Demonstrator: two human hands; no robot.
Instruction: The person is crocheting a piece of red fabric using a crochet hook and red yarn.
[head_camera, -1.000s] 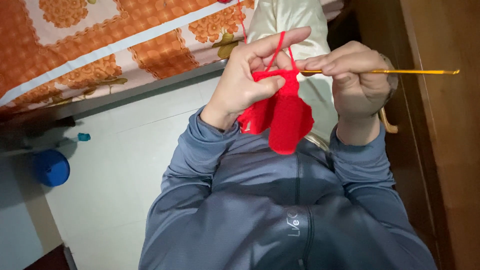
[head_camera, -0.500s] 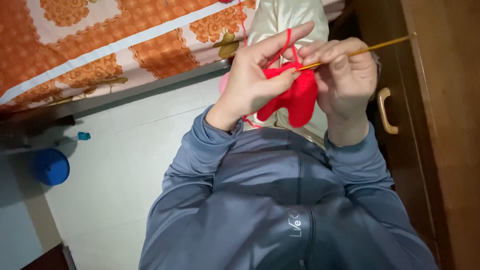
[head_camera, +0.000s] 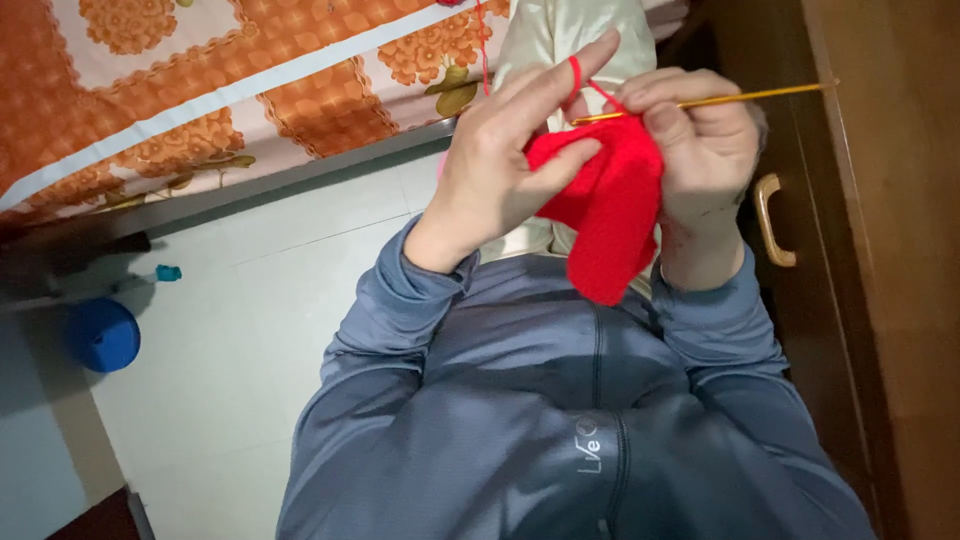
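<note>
Lying low at the left on the pale tiled floor is a round blue lid-like thing, with a small teal object near it. Above them runs the edge of a bed under an orange flowered bedspread. Toward the middle, the left hand is raised, its grip closed on the red crocheted piece between thumb and fingers, with red yarn looped over the outstretched forefinger. The piece hangs between both hands, above the grey-blue sleeves. The right hand, touching the piece's right edge, has its grip closed around a golden crochet hook, which points rightward. A wooden cabinet with a curved handle stands at the right.
</note>
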